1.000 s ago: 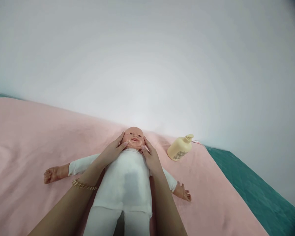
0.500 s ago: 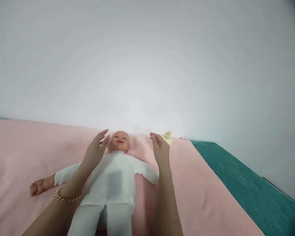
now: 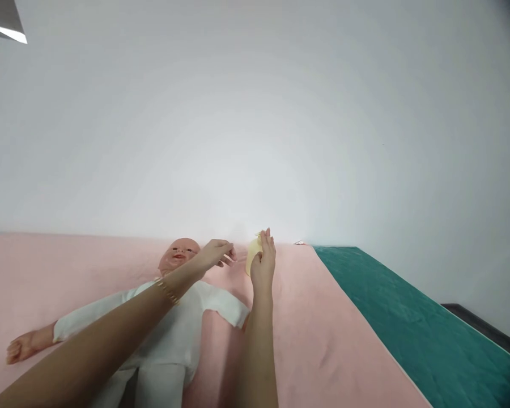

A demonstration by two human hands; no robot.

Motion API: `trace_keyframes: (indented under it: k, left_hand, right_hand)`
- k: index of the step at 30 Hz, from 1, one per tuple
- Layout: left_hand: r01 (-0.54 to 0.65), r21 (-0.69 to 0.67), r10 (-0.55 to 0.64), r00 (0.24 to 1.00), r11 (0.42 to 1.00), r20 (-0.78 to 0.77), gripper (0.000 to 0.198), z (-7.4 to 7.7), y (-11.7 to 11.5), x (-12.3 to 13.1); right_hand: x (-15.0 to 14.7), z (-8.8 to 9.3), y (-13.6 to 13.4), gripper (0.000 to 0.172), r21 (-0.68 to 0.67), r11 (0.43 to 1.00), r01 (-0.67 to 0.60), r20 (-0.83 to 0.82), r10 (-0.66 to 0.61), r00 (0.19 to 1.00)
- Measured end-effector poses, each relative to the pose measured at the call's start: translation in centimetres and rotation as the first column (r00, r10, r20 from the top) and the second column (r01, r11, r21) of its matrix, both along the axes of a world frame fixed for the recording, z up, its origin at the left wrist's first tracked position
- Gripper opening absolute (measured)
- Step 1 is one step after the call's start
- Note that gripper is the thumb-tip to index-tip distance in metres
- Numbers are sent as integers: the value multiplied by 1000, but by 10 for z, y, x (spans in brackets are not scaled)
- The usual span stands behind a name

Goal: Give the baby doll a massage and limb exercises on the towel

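Taking twelve o'clock as the top of the view, a plain pale grey-white wall (image 3: 255,124) fills everything above the middle, brightest near the centre. At ten o'clock, in the corner, hangs a grey angular shape with a bright white strip (image 3: 7,33), cut off by the edge. A smooth pink cloth (image 3: 314,328), faintly creased, spreads from four round to nine o'clock, its far edge meeting the wall. At four o'clock a teal-green covering (image 3: 391,317) shows beyond it, with a dark edge (image 3: 480,323) farther out.

On the cloth, towards seven o'clock, a large baby doll in white clothing (image 3: 178,323) lies face up, arms spread. A pale-yellow pump bottle (image 3: 253,256) stands at six o'clock. The left hand (image 3: 217,254) reaches across the doll, fingers loosely bent, holding nothing. The right hand (image 3: 265,263), fingers extended, is right at the bottle; whether it touches is unclear.
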State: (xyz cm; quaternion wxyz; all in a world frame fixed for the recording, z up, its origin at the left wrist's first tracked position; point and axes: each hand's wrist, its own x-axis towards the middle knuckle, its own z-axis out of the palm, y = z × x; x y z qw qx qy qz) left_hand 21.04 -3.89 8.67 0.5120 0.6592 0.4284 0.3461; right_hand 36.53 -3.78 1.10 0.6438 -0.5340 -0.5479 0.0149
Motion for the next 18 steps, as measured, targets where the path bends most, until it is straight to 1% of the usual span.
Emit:
trace_keyframes:
  k: [2, 4, 6, 8, 12, 15, 18]
  left_hand:
    - [-34, 30, 35, 999, 999, -23, 28, -3, 16, 28]
    - [-103, 91, 108, 993, 991, -51, 31, -4, 29, 52]
    - [-157, 156, 173, 980, 975, -95, 34, -3, 39, 72]
    - [-189, 220, 222, 965, 957, -137, 35, -2, 46, 87]
    - [-226, 319, 291, 941, 921, -174, 38, -3, 47, 102]
    - [-253, 378, 326, 934, 891, -142, 43, -8, 45, 105]
    - [-283, 400, 343, 935, 872, -86, 45, -13, 45, 105]
  right_hand:
    - [2, -4, 2, 72, 14, 999, -38, 0, 38, 999]
    - [4, -7, 3, 72, 30, 998, -64, -6, 64, 998]
    - [4, -10, 5, 72, 42, 997, -68, -17, 69, 997]
    - [4, -10, 6, 71, 52, 997, -65, -24, 66, 998]
    - [4, -10, 7, 73, 52, 997, -65, -35, 67, 997]
    - [4, -10, 7, 72, 41, 996, -79, -65, 82, 995]
    - [4, -9, 6, 69, 26, 994, -102, -87, 104, 991]
